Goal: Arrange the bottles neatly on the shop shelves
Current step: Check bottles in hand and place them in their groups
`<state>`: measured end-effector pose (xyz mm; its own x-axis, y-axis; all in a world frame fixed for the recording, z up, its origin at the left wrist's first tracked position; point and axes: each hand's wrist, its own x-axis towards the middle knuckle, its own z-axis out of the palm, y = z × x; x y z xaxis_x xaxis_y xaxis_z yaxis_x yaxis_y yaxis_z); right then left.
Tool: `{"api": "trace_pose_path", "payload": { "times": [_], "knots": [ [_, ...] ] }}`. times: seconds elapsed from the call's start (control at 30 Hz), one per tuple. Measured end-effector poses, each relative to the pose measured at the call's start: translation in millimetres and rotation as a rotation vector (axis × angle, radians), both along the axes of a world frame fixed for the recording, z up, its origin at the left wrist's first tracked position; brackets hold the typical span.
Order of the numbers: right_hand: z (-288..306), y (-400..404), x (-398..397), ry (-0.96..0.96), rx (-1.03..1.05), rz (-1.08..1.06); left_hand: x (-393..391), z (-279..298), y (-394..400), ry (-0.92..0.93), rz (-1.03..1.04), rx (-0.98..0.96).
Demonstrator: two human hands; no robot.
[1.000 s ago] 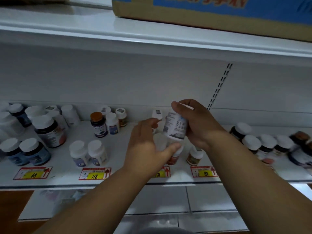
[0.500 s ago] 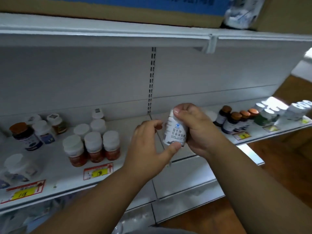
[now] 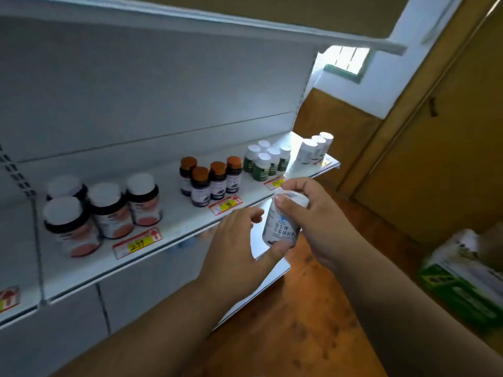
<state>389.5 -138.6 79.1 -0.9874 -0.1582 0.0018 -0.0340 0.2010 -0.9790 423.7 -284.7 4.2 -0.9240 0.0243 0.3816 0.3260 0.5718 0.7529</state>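
One white bottle (image 3: 281, 227) is held off the shelf (image 3: 174, 227), in front of its front edge, not yet placed. Right hand (image 3: 313, 221) grip is clenched round the bottle's cap and upper body; left hand (image 3: 239, 246) steadies it, thumb under the base, remaining fingers loosely curled, so not a full grasp.

Progress, as judged: most stock is already grouped above its price tags, so the shelf in view looks largely done. Left to do: a slot for the held bottle. A likely match is the white bottles at the far end, beyond the grip, but the labels there are too blurred to confirm.

Counts, from the grip outward:
- held bottle: 1
- orange-capped dark bottles (image 3: 211, 179), just beyond the left grip: 4
- white-capped bottles with red labels (image 3: 109, 210), well to the left of the grip: 4
- green-labelled white-capped bottles (image 3: 265, 161), beyond the right grip: 5 seen, possibly more hidden
- white bottles at the shelf end (image 3: 313, 148): 3
- price tags (image 3: 137, 242) fully seen: 4, one more cut off at the frame's left edge
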Motion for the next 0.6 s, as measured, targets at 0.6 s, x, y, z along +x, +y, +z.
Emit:
{"api": "trace_pose_path", "payload": {
  "times": [0.6],
  "knots": [
    [-16.7,211.8,-210.0,0.007,-0.06,-0.255,-263.3,-9.4,198.1,0.021,-0.19,-0.129]
  ]
}}
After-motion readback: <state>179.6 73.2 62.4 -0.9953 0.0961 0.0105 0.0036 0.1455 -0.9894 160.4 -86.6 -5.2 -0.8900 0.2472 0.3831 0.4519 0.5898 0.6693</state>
